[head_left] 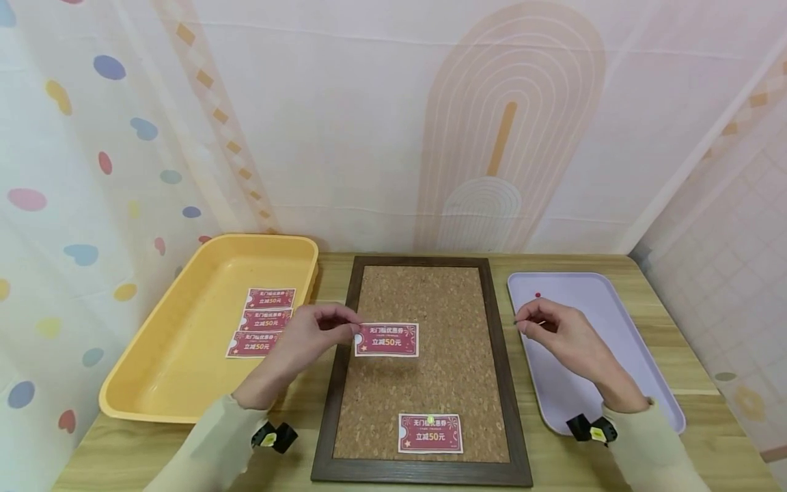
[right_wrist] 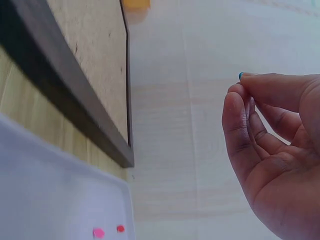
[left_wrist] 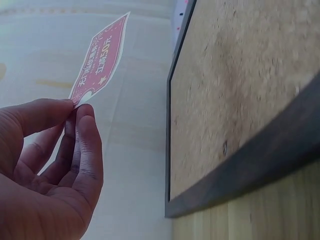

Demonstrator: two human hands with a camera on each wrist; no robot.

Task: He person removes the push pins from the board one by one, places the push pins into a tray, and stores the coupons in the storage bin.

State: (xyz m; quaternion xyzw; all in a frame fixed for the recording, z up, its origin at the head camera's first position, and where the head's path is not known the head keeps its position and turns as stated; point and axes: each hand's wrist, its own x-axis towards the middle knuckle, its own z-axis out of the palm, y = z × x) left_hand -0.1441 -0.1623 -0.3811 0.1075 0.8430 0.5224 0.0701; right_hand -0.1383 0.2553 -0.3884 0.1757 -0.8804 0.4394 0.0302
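Over the framed corkboard (head_left: 443,383), my left hand (head_left: 316,335) pinches a red coupon (head_left: 387,339) by its left end, between thumb and fingertips. The coupon is raised off the cork and bends slightly in the left wrist view. My right hand (head_left: 559,335) is above the left edge of the purple tray (head_left: 615,321). Its thumb and fingertips pinch a small blue pushpin (right_wrist: 241,75), of which only the blue end shows. Another coupon (head_left: 430,441) lies flat near the board's bottom edge, with a yellow-green pushpin (head_left: 430,419) at its top middle.
A yellow tub (head_left: 184,369) stands left of the board, with three coupons (head_left: 270,298) in a column inside. On the purple tray lie a red pushpin (right_wrist: 120,228) and a pink pushpin (right_wrist: 98,232). A patterned curtain (head_left: 363,137) hangs behind the wooden table (head_left: 547,465).
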